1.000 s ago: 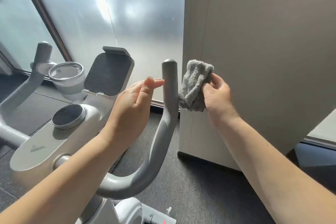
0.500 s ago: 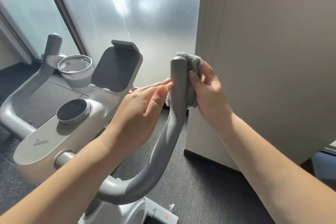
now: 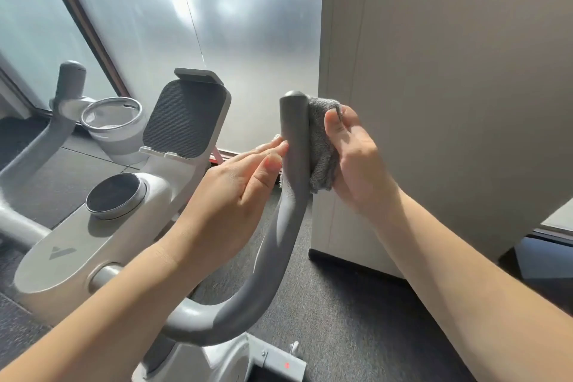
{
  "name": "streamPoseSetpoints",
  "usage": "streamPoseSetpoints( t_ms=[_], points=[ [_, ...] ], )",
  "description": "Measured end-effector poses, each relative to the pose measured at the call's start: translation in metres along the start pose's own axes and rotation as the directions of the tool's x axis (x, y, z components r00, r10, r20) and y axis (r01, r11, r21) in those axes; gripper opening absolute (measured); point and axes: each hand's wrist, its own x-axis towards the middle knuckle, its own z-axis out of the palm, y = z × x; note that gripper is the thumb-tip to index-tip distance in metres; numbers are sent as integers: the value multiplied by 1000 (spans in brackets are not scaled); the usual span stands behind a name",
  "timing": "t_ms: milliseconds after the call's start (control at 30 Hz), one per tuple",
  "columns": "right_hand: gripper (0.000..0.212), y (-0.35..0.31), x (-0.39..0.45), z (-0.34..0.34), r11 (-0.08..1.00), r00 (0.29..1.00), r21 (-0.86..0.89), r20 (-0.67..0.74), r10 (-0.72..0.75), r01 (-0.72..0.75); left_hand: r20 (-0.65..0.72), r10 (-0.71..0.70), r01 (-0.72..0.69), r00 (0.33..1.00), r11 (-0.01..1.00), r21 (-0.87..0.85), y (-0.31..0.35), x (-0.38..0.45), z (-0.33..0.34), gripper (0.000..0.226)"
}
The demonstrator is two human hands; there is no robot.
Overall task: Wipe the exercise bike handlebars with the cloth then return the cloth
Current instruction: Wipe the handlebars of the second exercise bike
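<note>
The bike's right handlebar [image 3: 288,195] is a grey curved bar rising to a rounded tip at mid-frame. A grey terry cloth [image 3: 321,149] is wrapped against the bar's right side just below the tip. My right hand [image 3: 356,161] grips the cloth and presses it to the bar. My left hand [image 3: 235,183] reaches from the left with straight fingers; its fingertips touch the bar and a bit of cloth showing behind it. The left handlebar [image 3: 66,93] stands at the far left, untouched.
The bike's white console carries a round dial [image 3: 114,195], a tablet holder [image 3: 186,118] and a cup holder [image 3: 113,124]. A beige cabinet [image 3: 434,102] stands close on the right of the handlebar. Frosted glass is behind, dark carpet below.
My right hand brought the cloth from beside the bar onto it and wrapped it round the upper part. My left hand moved in until its fingertips met the bar.
</note>
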Motion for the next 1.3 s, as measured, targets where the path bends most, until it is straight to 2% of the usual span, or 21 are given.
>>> streamPoseSetpoints(
  t_ms=[67,100,167,233,300,367,433,500,600,633,767,800,933,1000,1133,1300],
  points=[
    [80,-4,1,8,998,999,-34,-5,46,-47,11,20,-19,1000,1000,-23,-2,-3,1,43],
    [81,0,0,7,998,999,-44,6,51,-51,16,32,-31,999,999,-25,-3,-5,1,45],
    [57,6,-8,5,998,999,-51,-2,36,-36,20,35,-35,999,999,-15,-6,-9,1,49],
    [29,14,-22,3,999,999,21,2,44,-44,31,26,-26,999,1000,-2,-8,-12,1,51],
    [20,23,-38,1,996,999,81,9,43,-44,58,27,-28,998,1000,3,-10,-16,1,51],
    [34,33,-48,1,989,994,122,-55,92,-85,80,31,-31,996,1000,0,-12,-20,1,53],
    [59,35,-47,6,984,981,110,-119,150,-137,94,26,-27,995,1000,9,-11,-24,-1,53],
    [46,28,-35,12,992,971,56,-205,120,-111,106,36,-37,994,999,14,-9,-29,-4,53],
    [21,12,-14,19,996,973,-89,-229,-21,0,111,55,-58,992,998,30,-9,-34,-11,54],
    [22,9,-9,21,992,974,-122,-225,-37,9,104,59,-62,993,997,33,-11,-36,-14,54],
    [61,19,-21,22,983,984,-181,-178,3,-36,75,63,-66,995,997,42,-20,-43,-24,52],
    [63,25,-29,19,980,987,-195,-160,-2,-30,74,61,-64,995,997,41,-22,-46,-25,52],
    [44,50,-64,15,979,979,-193,-203,25,-65,105,57,-61,993,997,37,-30,-55,-29,55],
    [47,57,-79,20,980,976,-174,-210,55,-92,140,60,-68,988,996,52,-34,-60,-32,57],
    [58,44,-77,26,946,974,-317,-227,-2,-72,224,85,-112,971,988,110,-42,-72,-41,56],
    [53,27,-58,41,940,932,-339,-350,-90,-37,224,97,-145,970,967,209,-61,-83,-62,58]
  ],
)
